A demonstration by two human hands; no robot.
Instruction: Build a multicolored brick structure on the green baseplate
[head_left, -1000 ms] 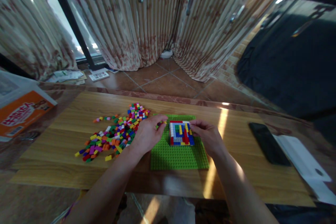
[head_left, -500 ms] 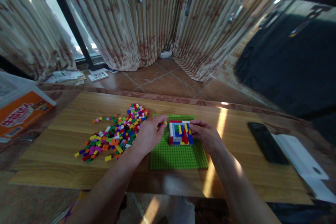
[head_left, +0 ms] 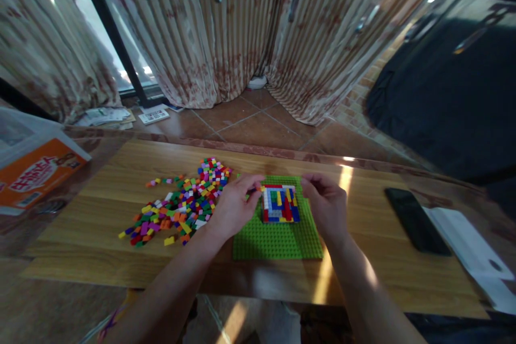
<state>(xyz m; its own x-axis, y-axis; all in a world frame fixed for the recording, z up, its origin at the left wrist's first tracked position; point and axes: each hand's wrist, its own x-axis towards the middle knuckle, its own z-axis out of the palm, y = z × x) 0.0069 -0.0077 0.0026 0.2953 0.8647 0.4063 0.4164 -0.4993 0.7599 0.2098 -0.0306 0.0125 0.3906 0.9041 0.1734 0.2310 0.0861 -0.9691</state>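
A square, multicoloured structure of toy bricks (head_left: 281, 214) stands on a green studded baseplate (head_left: 278, 244), with white, red, blue and yellow bricks on top. At its far left corner is my left hand (head_left: 236, 204), thumb and forefinger closed on small toy bricks; a bit of yellow and a darker piece show at the fingertips. My right hand (head_left: 327, 201) hovers over the baseplate's right edge, apart from the structure. Its fingers are curled together, and whatever they hold, if anything, is hidden.
Loose bricks (head_left: 181, 208) lie in a spread pile left of the baseplate on the wooden table (head_left: 97, 247). A black phone (head_left: 417, 223) and a white box-like item (head_left: 467, 247) lie at the right. A plastic container with an orange label (head_left: 44, 174) stands at the far left.
My right hand has let go of the structure's right side and moved slightly right and up. My left hand's fingertips have come closer to the structure's far left corner.
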